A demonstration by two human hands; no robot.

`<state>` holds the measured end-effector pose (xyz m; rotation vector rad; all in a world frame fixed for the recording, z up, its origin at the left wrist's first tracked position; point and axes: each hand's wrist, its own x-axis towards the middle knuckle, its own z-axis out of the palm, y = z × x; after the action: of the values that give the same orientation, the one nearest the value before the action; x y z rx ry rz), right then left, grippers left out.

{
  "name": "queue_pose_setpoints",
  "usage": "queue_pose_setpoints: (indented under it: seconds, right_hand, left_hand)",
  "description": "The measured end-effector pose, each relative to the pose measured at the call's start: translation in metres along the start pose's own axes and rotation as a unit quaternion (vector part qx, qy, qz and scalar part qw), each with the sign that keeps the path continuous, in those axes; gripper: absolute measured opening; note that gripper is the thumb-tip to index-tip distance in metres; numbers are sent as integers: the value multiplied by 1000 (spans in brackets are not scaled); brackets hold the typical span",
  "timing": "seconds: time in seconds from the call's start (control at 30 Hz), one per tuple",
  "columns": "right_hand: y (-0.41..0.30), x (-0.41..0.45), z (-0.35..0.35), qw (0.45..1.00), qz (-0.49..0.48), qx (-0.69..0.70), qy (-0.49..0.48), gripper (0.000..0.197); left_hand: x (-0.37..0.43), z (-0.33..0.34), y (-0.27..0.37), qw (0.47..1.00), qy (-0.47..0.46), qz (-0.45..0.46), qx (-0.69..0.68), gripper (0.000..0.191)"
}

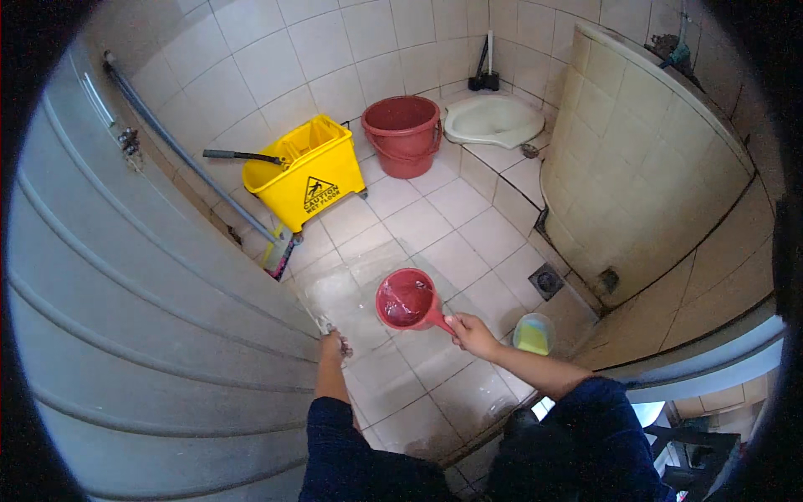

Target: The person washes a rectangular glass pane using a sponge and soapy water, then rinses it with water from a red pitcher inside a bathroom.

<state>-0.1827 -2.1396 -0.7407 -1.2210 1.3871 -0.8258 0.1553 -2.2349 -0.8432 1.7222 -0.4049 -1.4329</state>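
Note:
My right hand [475, 336] grips the handle of a red plastic dipper [409, 300], which has water in its bowl. To the left, my left hand [336, 344] is closed at the near-left edge of a clear, see-through pane or sheet [370, 267]; its material cannot be told. The dipper is over this clear piece, and floor tiles show through it. Right of my right hand, a clear plastic tub [544, 323] with a yellow-green sponge [532, 339] in it stands on the floor.
A yellow mop bucket with wringer [329, 182], a red pail [406, 154] and a squat toilet [495, 122] are at the back. A broom [188, 157] leans left beside the grey door [157, 301]. A floor drain [547, 280] lies by the tiled partition [633, 150].

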Motion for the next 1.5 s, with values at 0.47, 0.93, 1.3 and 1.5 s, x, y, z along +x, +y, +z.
queue_pose_setpoints:
  seconds: [0.47, 0.93, 1.3, 1.5]
  right_hand:
    - [153, -196, -56, 990, 127, 67, 7, 35]
    - [106, -74, 21, 838, -55, -493, -230, 24]
    - [254, -17, 64, 668, -5, -657, -350, 45]
    - [194, -35, 65, 609, -71, -718, -328, 42]
  left_hand:
    - [-12, -4, 8, 1000, -3, -5, -7, 24]
    - [-30, 0, 11, 999, -18, -44, -14, 21]
    - [-37, 21, 4, 999, -23, -7, 25, 21]
    - [-28, 3, -1, 999, 8, -36, 5, 21]
